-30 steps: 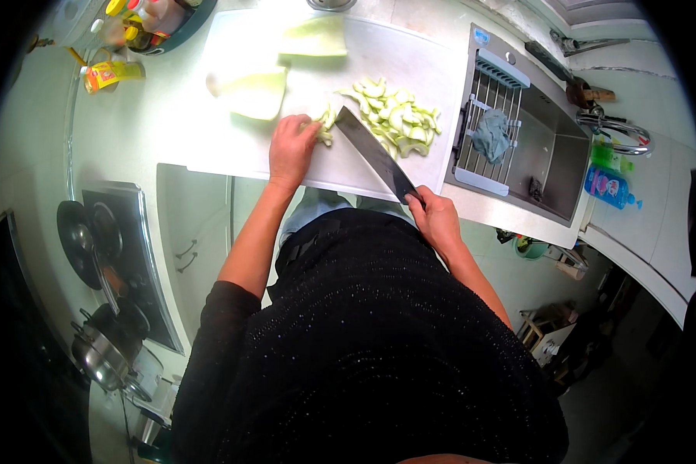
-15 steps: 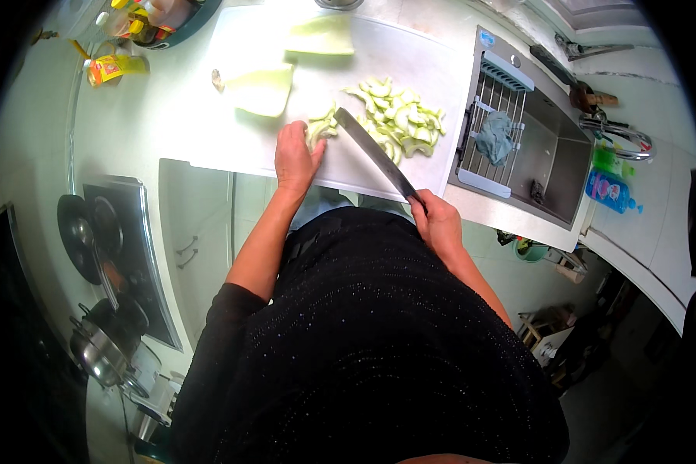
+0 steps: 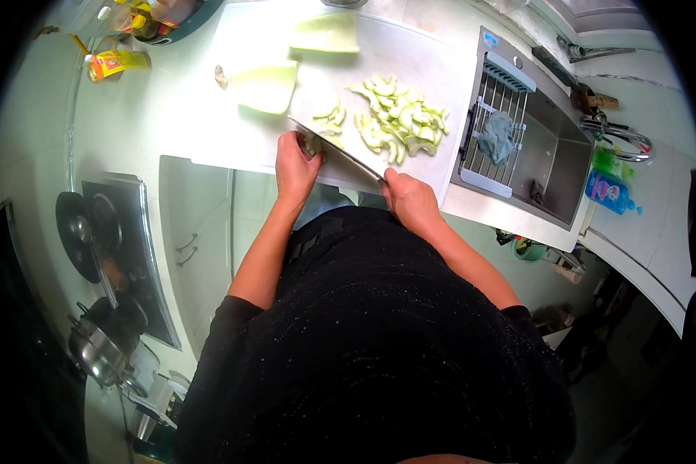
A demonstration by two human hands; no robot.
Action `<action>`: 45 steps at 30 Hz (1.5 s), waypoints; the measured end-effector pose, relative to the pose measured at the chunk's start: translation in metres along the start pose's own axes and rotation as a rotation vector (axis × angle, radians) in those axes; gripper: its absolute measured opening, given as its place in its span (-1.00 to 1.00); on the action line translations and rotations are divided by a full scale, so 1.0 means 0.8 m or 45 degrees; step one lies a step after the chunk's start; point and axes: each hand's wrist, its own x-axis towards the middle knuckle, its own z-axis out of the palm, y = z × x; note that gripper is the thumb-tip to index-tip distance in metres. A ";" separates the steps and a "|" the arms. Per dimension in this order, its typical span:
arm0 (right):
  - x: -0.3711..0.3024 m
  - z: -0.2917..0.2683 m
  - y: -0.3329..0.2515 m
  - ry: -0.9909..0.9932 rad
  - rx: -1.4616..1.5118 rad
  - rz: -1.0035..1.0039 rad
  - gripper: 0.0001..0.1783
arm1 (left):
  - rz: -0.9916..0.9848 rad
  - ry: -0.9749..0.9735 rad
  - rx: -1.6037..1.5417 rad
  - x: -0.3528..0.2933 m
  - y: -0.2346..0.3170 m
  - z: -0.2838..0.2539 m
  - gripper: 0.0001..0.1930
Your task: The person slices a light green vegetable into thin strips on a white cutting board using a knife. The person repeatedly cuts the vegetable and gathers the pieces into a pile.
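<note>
My right hand (image 3: 411,201) is closed on the handle of a kitchen knife (image 3: 339,149). Its blade slants up and left across the white cutting board (image 3: 441,58), with the tip side close to my left hand (image 3: 295,172). That hand's fingers are curled down on a pale green gourd piece (image 3: 311,144), mostly hidden by fingers and blade. Several cut gourd slices (image 3: 329,116) lie just beyond the blade. A heap of curved slices (image 3: 407,122) is on the board to the right. Two large gourd chunks, one nearer (image 3: 264,87) and one farther (image 3: 325,32), rest at the far left.
A steel sink (image 3: 545,155) to the right has a drying rack (image 3: 483,147) with a blue-grey cloth (image 3: 496,138). Blue detergent bottle (image 3: 607,192) stands beside the tap. A stove (image 3: 127,232) with pans is at left, and a yellow-labelled bottle (image 3: 120,63) is at far left.
The knife has swung left and lower, its blade now against the piece by my left hand. My right hand moved left. More slices lie apart beyond the blade.
</note>
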 end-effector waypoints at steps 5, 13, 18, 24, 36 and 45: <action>-0.001 0.000 0.014 0.102 -0.047 0.073 -0.87 | 0.010 0.042 -0.007 0.002 -0.001 0.010 -0.58; -0.010 -0.045 0.022 0.414 0.216 0.233 -0.85 | 0.067 0.075 -0.151 0.047 0.013 0.031 -0.64; -0.024 -0.080 0.019 0.486 0.203 0.399 -0.87 | 0.688 0.092 0.144 0.036 0.055 0.024 -0.76; -0.048 -0.084 0.020 0.464 0.214 0.451 -0.85 | 1.119 -0.161 0.259 0.055 0.067 0.062 -0.70; -0.072 -0.064 0.029 0.450 0.306 0.461 -0.85 | 1.159 -0.442 0.314 0.064 0.065 0.034 -0.69; -0.072 -0.071 0.035 0.437 0.279 0.451 -0.84 | 1.117 -0.547 0.469 0.068 0.055 0.027 -0.69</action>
